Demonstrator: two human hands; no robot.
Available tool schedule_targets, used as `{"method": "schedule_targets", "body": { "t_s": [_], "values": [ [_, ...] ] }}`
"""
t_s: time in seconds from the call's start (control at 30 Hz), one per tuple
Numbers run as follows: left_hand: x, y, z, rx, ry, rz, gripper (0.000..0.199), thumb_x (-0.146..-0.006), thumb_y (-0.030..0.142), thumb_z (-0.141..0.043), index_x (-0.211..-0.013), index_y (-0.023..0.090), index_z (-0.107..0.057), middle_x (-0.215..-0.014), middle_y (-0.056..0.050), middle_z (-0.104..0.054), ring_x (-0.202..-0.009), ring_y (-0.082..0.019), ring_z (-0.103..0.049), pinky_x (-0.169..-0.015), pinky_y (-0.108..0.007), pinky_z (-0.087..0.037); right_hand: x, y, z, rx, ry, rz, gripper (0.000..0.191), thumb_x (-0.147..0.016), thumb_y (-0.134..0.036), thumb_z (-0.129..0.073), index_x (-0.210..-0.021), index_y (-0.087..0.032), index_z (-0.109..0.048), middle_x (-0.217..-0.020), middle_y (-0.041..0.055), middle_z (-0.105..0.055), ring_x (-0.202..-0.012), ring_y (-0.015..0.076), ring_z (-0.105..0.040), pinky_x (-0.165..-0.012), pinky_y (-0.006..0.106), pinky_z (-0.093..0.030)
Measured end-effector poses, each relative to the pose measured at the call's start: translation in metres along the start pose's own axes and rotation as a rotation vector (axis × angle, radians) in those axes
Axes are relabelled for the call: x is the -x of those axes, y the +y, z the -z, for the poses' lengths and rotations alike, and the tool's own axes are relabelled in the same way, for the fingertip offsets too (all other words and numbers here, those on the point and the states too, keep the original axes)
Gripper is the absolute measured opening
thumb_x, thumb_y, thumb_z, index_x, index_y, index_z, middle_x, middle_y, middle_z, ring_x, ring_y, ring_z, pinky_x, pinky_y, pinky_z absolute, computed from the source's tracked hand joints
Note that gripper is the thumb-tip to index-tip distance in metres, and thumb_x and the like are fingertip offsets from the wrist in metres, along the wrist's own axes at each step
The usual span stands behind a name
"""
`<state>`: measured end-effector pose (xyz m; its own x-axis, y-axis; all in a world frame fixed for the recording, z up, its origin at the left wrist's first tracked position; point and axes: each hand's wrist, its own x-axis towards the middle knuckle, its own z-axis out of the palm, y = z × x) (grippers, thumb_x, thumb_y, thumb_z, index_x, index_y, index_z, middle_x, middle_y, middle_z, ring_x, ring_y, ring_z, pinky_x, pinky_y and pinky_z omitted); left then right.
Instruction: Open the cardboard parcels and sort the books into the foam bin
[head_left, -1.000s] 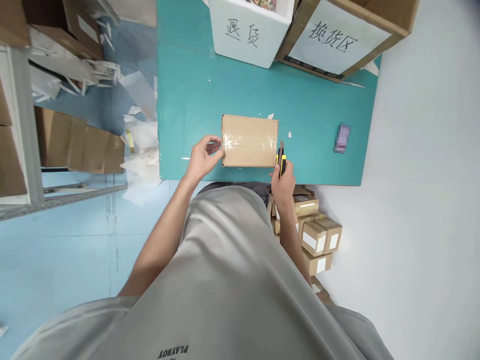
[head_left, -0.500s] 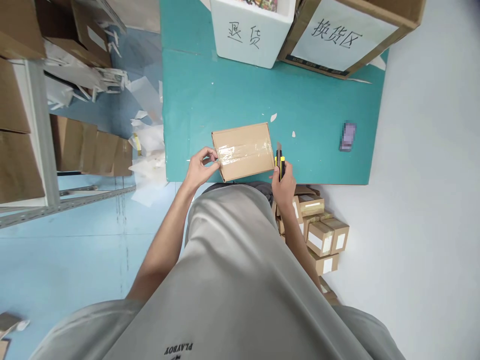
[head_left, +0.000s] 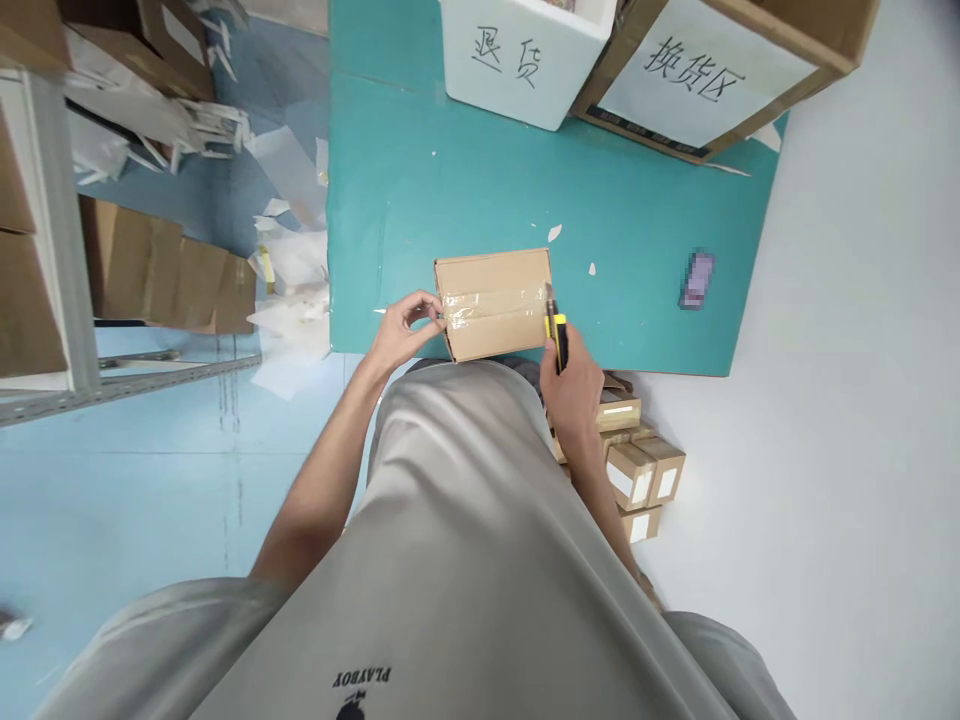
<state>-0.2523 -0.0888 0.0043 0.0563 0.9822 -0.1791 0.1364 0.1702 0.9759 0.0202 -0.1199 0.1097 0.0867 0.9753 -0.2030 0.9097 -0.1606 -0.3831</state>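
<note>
A small brown cardboard box (head_left: 495, 273) lies near the front edge of the green tabletop, with shiny clear tape (head_left: 491, 304) running along its middle. At the box's left end is my left hand (head_left: 406, 331), its bent fingers and thumb gripping the edge; the fingertips are partly hidden. My right hand (head_left: 573, 385) is wrapped around a black and yellow utility knife (head_left: 560, 340). The knife's blade points away from me and lies at the box's right edge, by the end of the tape. Whether it cuts into the tape I cannot tell.
Toward the back of the green table (head_left: 390, 200) stand a white bin (head_left: 525, 75) and a large carton (head_left: 697, 85) with a paper sign. A blurred purple object (head_left: 697, 280) lies at right. Stacked boxes (head_left: 645, 470) sit below the table; shelving (head_left: 56, 230) is on the left.
My right hand has turned and brought the knife blade left onto the box's right edge. The box has turned slightly, my left hand still at its left end. The whole view has shifted a little.
</note>
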Motion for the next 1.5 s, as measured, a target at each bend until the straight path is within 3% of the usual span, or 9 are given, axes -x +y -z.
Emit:
{"method": "schedule_targets", "body": {
  "t_s": [0.13, 0.27, 0.7, 0.93, 1.07, 1.2, 1.27, 1.37, 1.5],
  "values": [
    [0.008, 0.005, -0.008, -0.03, -0.046, -0.075, 0.033, -0.078, 0.035, -0.082, -0.105, 0.024, -0.068, -0.1, -0.003, -0.066, -0.099, -0.021, -0.065, -0.101, -0.041, -0.055, 0.004, -0.042, 0.018, 0.023, -0.327, 0.201, 0.055, -0.11, -0.032, -0.043, -0.163, -0.021, -0.047, -0.128, 0.0125, -0.079, -0.104, 0.03, -0.077, -0.09, 0.037, -0.056],
    [0.015, 0.001, -0.017, -0.057, -0.022, -0.108, 0.034, -0.079, 0.035, -0.081, -0.109, 0.025, -0.067, -0.104, -0.003, -0.066, -0.104, -0.022, -0.065, -0.104, -0.042, -0.055, 0.007, -0.069, 0.024, 0.145, -0.506, 0.263, 0.056, -0.11, -0.026, -0.042, -0.166, -0.023, -0.046, -0.12, 0.0112, -0.081, -0.097, 0.0284, -0.077, -0.09, 0.036, -0.054],
    [0.026, -0.006, -0.017, -0.019, 0.01, -0.096, 0.031, -0.081, 0.033, -0.079, -0.108, 0.024, -0.066, -0.106, -0.003, -0.066, -0.103, -0.021, -0.064, -0.101, -0.04, -0.055, 0.016, -0.11, 0.01, 0.439, -0.605, 0.249, 0.058, -0.111, -0.016, -0.033, -0.169, -0.012, -0.036, -0.116, 0.0192, -0.078, -0.102, 0.0297, -0.077, -0.091, 0.04, -0.059],
    [0.032, -0.011, -0.013, -0.019, 0.037, -0.084, 0.035, -0.08, 0.028, -0.078, -0.114, 0.025, -0.068, -0.109, -0.004, -0.066, -0.104, -0.021, -0.064, -0.1, -0.04, -0.056, 0.018, -0.14, 0.009, 0.44, -0.627, 0.267, 0.054, -0.106, -0.005, -0.03, -0.157, -0.006, -0.049, -0.116, 0.0212, -0.077, -0.105, 0.0268, -0.077, -0.088, 0.036, -0.06],
    [0.032, -0.015, -0.018, -0.016, 0.066, -0.107, 0.034, -0.081, 0.027, -0.074, -0.114, 0.025, -0.065, -0.11, -0.004, -0.066, -0.105, -0.021, -0.065, -0.104, -0.042, -0.056, 0.02, -0.109, 0.032, 0.377, -0.517, 0.252, 0.056, -0.11, -0.02, -0.038, -0.166, -0.019, -0.044, -0.114, 0.0161, -0.079, -0.098, 0.0287, -0.077, -0.09, 0.04, -0.057],
    [0.028, -0.017, -0.023, -0.032, 0.136, -0.084, 0.054, -0.081, 0.029, -0.077, -0.131, 0.027, -0.055, -0.11, -0.004, -0.067, -0.107, -0.022, -0.068, -0.103, -0.044, -0.057, -0.014, -0.036, 0.031, 0.337, -0.113, 0.022, 0.063, -0.11, -0.032, -0.035, -0.171, -0.015, -0.036, -0.126, 0.0215, -0.077, -0.104, 0.0338, -0.076, -0.09, 0.041, -0.056],
    [0.022, -0.017, -0.022, -0.077, 0.166, -0.086, 0.071, -0.081, 0.033, -0.08, -0.144, 0.028, -0.048, -0.124, -0.008, -0.067, -0.116, -0.025, -0.067, -0.103, -0.045, -0.058, -0.034, -0.001, 0.018, 0.299, 0.01, -0.045, 0.063, -0.109, -0.031, -0.034, -0.168, -0.011, -0.039, -0.132, 0.0237, -0.075, -0.109, 0.0347, -0.075, -0.093, 0.042, -0.055],
    [0.01, -0.015, -0.015, -0.176, 0.107, -0.142, 0.096, -0.077, 0.041, -0.086, -0.16, 0.03, -0.037, -0.157, -0.015, -0.052, -0.138, -0.033, -0.058, -0.108, -0.05, -0.057, -0.05, 0.03, -0.004, 0.229, 0.008, -0.034, 0.063, -0.107, -0.032, -0.036, -0.165, -0.011, -0.046, -0.14, 0.0226, -0.072, -0.115, 0.0343, -0.074, -0.097, 0.042, -0.055],
    [-0.002, -0.006, -0.003, -0.329, 0.011, -0.176, 0.098, -0.081, 0.045, -0.084, -0.166, 0.028, -0.037, -0.162, -0.015, -0.05, -0.146, -0.037, -0.054, -0.12, -0.054, -0.049, -0.045, 0.034, -0.018, 0.196, 0.026, -0.023, 0.065, -0.107, -0.032, -0.03, -0.168, -0.009, -0.04, -0.149, 0.023, -0.067, -0.118, 0.0328, -0.074, -0.099, 0.041, -0.055]
  ]
}}
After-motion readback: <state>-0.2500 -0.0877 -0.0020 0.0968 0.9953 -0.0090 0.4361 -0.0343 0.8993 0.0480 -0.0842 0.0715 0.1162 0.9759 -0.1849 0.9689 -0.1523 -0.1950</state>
